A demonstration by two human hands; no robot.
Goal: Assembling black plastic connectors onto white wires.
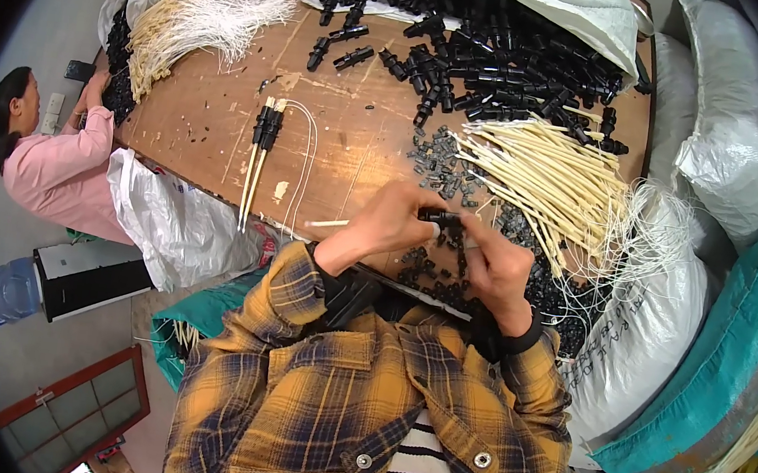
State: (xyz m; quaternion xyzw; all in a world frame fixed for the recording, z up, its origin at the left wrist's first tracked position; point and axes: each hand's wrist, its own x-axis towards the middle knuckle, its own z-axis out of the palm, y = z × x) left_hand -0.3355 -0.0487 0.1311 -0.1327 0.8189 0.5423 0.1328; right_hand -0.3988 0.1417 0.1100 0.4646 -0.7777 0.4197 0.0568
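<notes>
Over the table's near edge, my left hand (387,223) and my right hand (498,266) meet around a black plastic fitting (439,217). The fingers of both are closed on it. From beside my left wrist a thin cream rod (327,223) sticks out to the left; whether it runs through that hand to the fitting is hidden. Small black clips (447,162) lie scattered just beyond my fingers, with more below them. Left of my hands rest two black fittings (266,128) with cream rods in them and white string trailing.
A pile of black fittings (507,74) spills from a white sack at the back. Cream rods with white strings (555,186) lie at right, near stuffed white sacks (646,329). Another string bundle (204,15) is at far left, where a person in pink (68,162) works.
</notes>
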